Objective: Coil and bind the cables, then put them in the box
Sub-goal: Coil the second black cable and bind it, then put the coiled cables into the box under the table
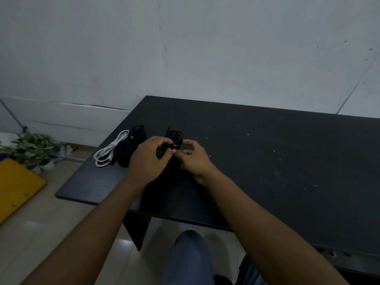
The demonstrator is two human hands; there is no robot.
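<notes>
**Black cable bundle held in both hands over a dark bench**

Much of the black cable bundle (174,135) was lost against the dark bench (267,153). Only its far loops showed above the knuckles, and the rest was covered by the fingers. The left hand (148,159) was curled round the bundle. The right hand (194,159) pinched at it with bent thumb and forefinger. A small pale glint sat between the fingertips, too blurred to identify. Whether a tie was on the bundle could not be told.

To the left, a second black coil (131,148) and a white cable (109,154) lay touching near the bench's left edge. On the floor further left, a pale pot (48,164) held a leafy plant (30,146).
</notes>
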